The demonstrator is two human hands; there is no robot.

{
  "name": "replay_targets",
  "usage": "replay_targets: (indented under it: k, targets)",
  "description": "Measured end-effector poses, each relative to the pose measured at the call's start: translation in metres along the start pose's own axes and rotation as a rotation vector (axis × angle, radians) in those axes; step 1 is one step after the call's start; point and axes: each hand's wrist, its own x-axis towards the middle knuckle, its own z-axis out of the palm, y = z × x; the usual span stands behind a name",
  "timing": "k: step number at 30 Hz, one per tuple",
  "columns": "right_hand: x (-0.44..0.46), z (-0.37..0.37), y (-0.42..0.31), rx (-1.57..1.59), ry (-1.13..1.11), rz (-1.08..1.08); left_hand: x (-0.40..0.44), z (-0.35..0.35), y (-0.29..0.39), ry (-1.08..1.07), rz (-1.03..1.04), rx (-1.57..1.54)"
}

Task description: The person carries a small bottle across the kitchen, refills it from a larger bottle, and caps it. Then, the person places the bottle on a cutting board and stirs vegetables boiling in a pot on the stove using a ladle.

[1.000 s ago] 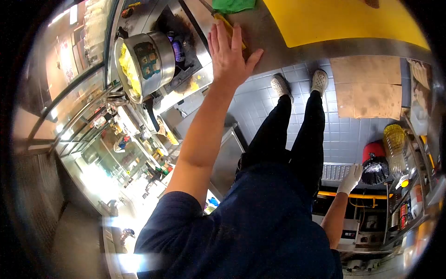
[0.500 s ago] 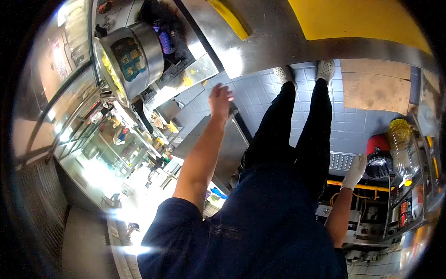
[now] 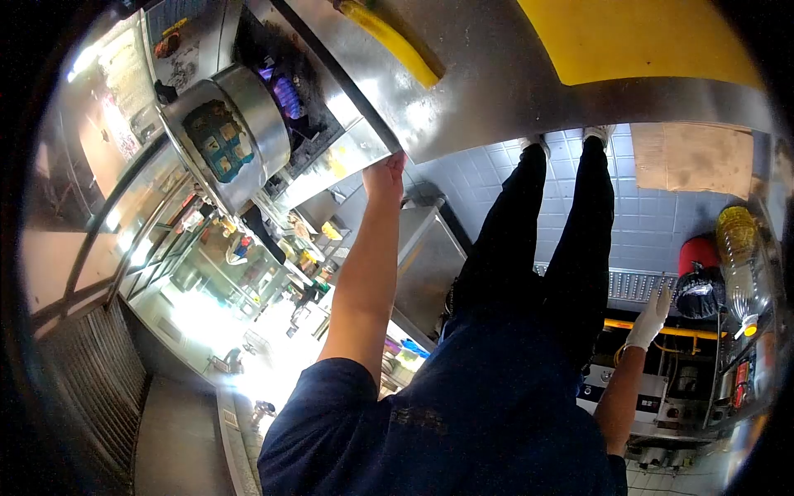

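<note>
I can't make out what, if anything, the left hand [image 3: 384,176] is touching, since its fingertips curl out of sight close to the stove front [image 3: 308,185]. The gloved right hand [image 3: 649,321] is too small to read finger by finger. The big pot [image 3: 263,116] keeps its inside turned away and covers part of the burner [image 3: 287,97]. Past the counter [image 3: 480,95], only bits of the shoes [image 3: 599,132] show. The yellow board [image 3: 645,41] runs out of view overhead, and glare swallows the clutter across the room.
</note>
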Motion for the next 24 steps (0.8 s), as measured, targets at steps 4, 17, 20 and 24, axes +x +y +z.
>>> replay_targets:
  k: [4,17,20,24]
  targets:
    - [0.000,0.003,-0.016,-0.033,-0.012,0.004,-0.005,0.004,0.001,-0.020,0.038,-0.022]
    - [-0.005,0.005,-0.044,-0.018,-0.001,0.028,-0.005,0.006,0.004,-0.014,-0.009,-0.041]
    - [-0.005,0.003,-0.043,-0.025,-0.011,-0.003,-0.001,-0.001,0.002,-0.047,-0.016,-0.050]
    - [0.007,-0.003,-0.018,-0.011,-0.036,-0.047,0.000,-0.004,0.004,-0.054,-0.050,-0.045]
